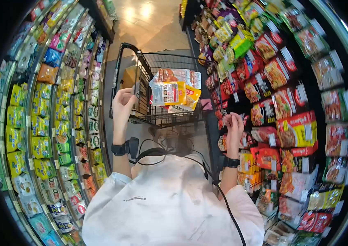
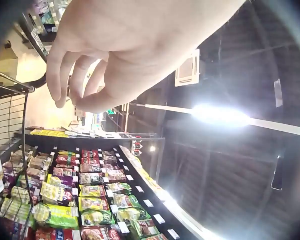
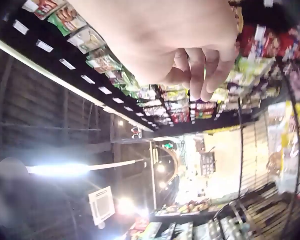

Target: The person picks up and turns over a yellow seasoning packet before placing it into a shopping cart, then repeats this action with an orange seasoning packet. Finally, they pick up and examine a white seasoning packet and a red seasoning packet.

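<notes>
My left hand point(image 1: 124, 103) is raised beside the near left corner of a black wire shopping cart point(image 1: 153, 117). In the left wrist view its fingers point(image 2: 65, 75) hang loosely bent, with nothing between them. Over by the right-hand shelves, my right hand point(image 1: 234, 126) hovers in front of hanging packets, its fingers point(image 3: 210, 75) also loosely curled and holding nothing. Inside the cart lie a yellow-and-white packet point(image 1: 169, 93), another yellow packet point(image 1: 192, 98) partly under it, and clear plastic packs point(image 1: 174, 76) of reddish food behind them.
Shelves of yellow-green packets point(image 1: 42, 146) line the left side. Red food bags point(image 1: 287, 100) with white price tags hang on the right. A cardboard box point(image 1: 129, 77) shows at the cart's left end. Past the cart runs the tan aisle floor point(image 1: 149, 30).
</notes>
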`<action>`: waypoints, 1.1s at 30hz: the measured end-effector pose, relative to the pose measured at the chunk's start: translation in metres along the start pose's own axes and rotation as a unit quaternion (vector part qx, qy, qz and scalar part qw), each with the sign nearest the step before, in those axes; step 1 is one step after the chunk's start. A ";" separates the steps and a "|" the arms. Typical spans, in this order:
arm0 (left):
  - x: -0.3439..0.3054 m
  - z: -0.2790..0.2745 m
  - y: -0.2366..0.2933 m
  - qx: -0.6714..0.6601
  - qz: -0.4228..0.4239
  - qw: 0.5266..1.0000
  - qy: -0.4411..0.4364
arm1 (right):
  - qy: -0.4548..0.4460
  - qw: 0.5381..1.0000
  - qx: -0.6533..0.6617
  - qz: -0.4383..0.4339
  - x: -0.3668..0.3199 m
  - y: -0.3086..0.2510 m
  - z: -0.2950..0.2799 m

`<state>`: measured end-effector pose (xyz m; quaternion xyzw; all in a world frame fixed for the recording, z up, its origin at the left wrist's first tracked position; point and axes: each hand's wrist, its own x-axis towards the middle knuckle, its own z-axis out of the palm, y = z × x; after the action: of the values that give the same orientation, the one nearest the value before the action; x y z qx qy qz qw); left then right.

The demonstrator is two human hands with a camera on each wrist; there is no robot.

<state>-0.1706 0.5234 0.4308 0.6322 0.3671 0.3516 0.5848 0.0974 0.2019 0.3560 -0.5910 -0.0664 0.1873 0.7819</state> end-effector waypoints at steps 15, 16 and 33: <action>0.060 -0.025 -0.060 0.007 -0.042 0.986 0.163 | -0.104 0.982 -0.021 0.156 0.319 0.182 0.179; 0.059 -0.029 -0.064 0.025 -0.049 0.984 0.169 | -0.107 0.975 -0.066 0.183 0.334 0.215 0.177; 0.065 -0.047 -0.058 0.022 -0.153 0.948 0.278 | -0.187 0.861 -0.471 -0.056 0.340 0.295 0.177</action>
<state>-0.1833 0.6057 0.3776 0.4586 0.6151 0.4119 0.4917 0.2903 0.5554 0.0877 -0.8378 -0.3241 0.1969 0.3928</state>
